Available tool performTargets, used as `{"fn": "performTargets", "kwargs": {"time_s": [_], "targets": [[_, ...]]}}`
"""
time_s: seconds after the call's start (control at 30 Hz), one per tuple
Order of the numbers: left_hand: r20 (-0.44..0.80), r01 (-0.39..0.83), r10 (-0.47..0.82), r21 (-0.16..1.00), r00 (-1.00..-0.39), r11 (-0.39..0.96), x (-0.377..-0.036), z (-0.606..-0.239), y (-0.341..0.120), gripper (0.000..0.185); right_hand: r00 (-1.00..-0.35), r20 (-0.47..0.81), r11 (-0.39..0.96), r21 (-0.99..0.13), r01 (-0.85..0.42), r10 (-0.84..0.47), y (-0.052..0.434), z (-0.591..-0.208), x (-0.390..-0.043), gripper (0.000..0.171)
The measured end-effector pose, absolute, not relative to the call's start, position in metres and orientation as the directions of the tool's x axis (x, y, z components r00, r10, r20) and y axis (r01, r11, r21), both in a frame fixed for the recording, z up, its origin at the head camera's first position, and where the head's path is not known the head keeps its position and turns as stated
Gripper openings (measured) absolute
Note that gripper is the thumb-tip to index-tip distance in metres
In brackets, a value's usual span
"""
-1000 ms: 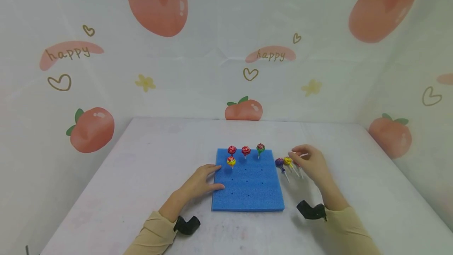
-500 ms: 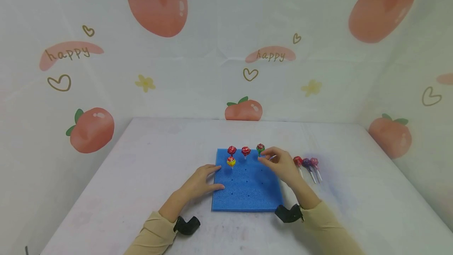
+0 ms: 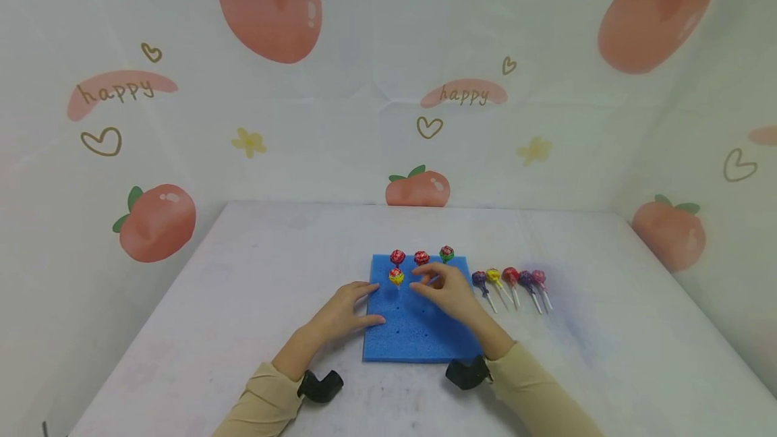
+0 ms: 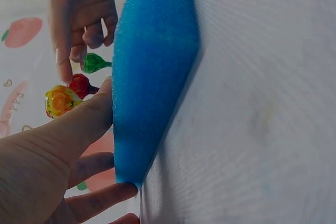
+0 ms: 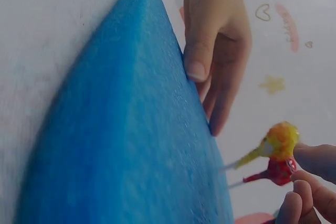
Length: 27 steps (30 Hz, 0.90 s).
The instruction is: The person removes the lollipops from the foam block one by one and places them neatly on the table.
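Four lollipops stand upright in the blue foam block (image 3: 425, 319): a red one (image 3: 397, 257), a second red one (image 3: 421, 258) and a green-wrapped one (image 3: 446, 253) along the far edge, and a yellow one (image 3: 396, 277) one row nearer, on the left. My left hand (image 3: 342, 312) rests at the block's left edge, fingers straight and slightly spread, fingertips touching the foam side and top; the left wrist view shows the thumb (image 4: 86, 116) laid against the blue edge. My right hand (image 3: 446, 290) hovers over the middle of the block, just right of the yellow lollipop, fingers curled with thumb and forefinger drawn close together. Whether they pinch a stick I cannot tell; the head view shows nothing plainly between them, and the right wrist view catches only fingertips (image 5: 294, 208) near the yellow (image 5: 278, 142) and red (image 5: 281, 171) heads. Five more lollipops (image 3: 510, 282) lie in a row on the white table (image 3: 255, 268) just right of the block, sticks pointing toward me.
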<state>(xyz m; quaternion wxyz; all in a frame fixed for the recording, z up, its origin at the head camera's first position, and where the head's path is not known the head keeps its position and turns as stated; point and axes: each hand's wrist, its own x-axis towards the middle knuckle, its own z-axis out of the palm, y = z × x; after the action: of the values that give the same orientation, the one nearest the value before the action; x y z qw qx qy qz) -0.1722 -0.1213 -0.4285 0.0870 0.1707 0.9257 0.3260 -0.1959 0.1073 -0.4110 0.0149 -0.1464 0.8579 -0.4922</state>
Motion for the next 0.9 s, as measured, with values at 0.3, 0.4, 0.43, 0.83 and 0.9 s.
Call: {"fn": "performTargets", "kwargs": {"time_s": [0.3, 0.4, 0.43, 0.83, 0.9], "targets": [[-0.049, 0.252, 0.366, 0.641, -0.929, 0.725, -0.174, -0.431, -0.121, 0.067, -0.965, 0.055, 0.464, -0.869, -0.172, -0.255, 0.090, -0.417, -0.197, 0.032], [-0.048, 0.251, 0.367, 0.646, -0.929, 0.721, -0.174, -0.431, -0.122, 0.067, -0.967, 0.034, 0.456, -0.877, -0.149, -0.251, 0.087, -0.420, -0.198, 0.034], [-0.047, 0.253, 0.368, 0.644, -0.929, 0.722, -0.174, -0.431, -0.122, 0.067, -0.967, 0.032, 0.454, -0.879, -0.147, -0.252, 0.087, -0.421, -0.198, 0.034], [0.026, 0.338, 0.420, 0.638, -0.907, 0.692, -0.172, -0.429, -0.125, 0.071, -0.969, 0.054, 0.461, -0.872, -0.162, -0.239, 0.078, -0.426, -0.200, 0.036], [0.015, 0.330, 0.415, 0.630, -0.910, 0.702, -0.173, -0.429, -0.124, 0.070, -0.971, 0.056, 0.464, -0.871, -0.161, -0.230, 0.077, -0.426, -0.201, 0.034]]}}
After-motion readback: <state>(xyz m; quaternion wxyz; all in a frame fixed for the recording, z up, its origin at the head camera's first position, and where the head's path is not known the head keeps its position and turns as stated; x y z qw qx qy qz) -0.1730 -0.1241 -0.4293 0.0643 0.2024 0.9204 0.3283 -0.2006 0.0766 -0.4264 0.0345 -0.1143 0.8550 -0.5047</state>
